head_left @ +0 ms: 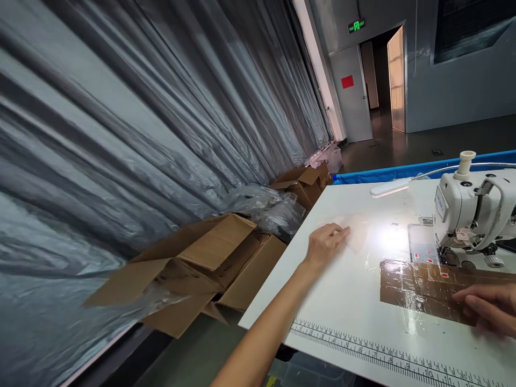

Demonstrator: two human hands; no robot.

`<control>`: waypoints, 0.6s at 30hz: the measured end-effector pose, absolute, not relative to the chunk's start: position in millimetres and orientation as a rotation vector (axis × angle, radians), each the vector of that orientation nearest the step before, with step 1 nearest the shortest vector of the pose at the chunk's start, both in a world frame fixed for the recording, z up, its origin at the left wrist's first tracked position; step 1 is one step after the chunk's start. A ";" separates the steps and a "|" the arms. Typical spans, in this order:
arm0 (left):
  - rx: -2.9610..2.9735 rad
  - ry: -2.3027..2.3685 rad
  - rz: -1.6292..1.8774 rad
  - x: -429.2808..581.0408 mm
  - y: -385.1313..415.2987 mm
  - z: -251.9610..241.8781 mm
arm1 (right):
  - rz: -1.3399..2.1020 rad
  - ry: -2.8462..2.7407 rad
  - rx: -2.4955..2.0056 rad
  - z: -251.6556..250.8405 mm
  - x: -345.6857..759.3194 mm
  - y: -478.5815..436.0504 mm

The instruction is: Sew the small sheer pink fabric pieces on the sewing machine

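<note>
My left hand (326, 244) is over the left part of the white sewing table (314, 293), with its fingers curled together. A faint, sheer pale piece (357, 231) shows at its fingertips; I cannot make out what it is. At the right edge, my right hand (492, 306) has its fingers stretched out on or just above a brown board (419, 290) covered with shiny clear tape. Motion blurs its lower fingers. The board lies in front of the sewing machine (463, 215), beside the needle area. Small red marks (430, 260) show near the board's far edge.
A lit lamp (391, 188) on a bendable arm shines onto the table. A printed ruler (363, 349) runs along the near edge. To the left are open cardboard boxes (217, 242), clear plastic bags (274, 209) and a silver curtain (161, 134). A door (397, 80) stands open behind.
</note>
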State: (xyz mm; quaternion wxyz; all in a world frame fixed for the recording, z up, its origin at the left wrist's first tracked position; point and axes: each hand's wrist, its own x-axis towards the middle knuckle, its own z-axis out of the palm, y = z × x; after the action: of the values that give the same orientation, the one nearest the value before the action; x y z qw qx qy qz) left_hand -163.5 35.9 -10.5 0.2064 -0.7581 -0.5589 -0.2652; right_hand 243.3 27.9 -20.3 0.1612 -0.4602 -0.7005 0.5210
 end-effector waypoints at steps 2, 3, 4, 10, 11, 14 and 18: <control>-2.248 -1.354 -0.709 -129.5 25.9 -11.5 | 1.924 -1.833 -1.196 -12.8 225.5 14.6; -2.300 -1.264 -0.702 -110.3 19.5 -12.3 | 2.060 -1.683 -1.186 -10.9 215.6 9.9; -2.351 -1.146 -0.695 -90.2 12.1 -12.9 | 2.118 -1.519 -1.202 -10.4 206.0 6.7; -2.581 -0.493 -0.966 9.4 -33.5 3.2 | 2.093 -1.318 -1.094 -20.9 180.4 5.2; -2.633 -0.464 -1.058 16.0 -35.9 9.0 | 2.034 -1.360 -1.115 -20.4 181.7 4.1; -2.815 -0.600 -1.142 16.8 -26.4 21.5 | 2.030 -1.485 -1.068 -12.3 190.1 -2.9; -3.029 -0.764 -0.862 -0.1 7.1 11.5 | 2.281 -1.639 -0.966 2.9 207.8 -6.9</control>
State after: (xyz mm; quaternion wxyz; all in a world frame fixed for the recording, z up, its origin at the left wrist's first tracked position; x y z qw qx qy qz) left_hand -0.1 7.1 11.5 -0.0495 -0.9335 -0.2356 -0.2657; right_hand 207.8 -6.9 2.9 0.0853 -0.3239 -0.5499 0.7651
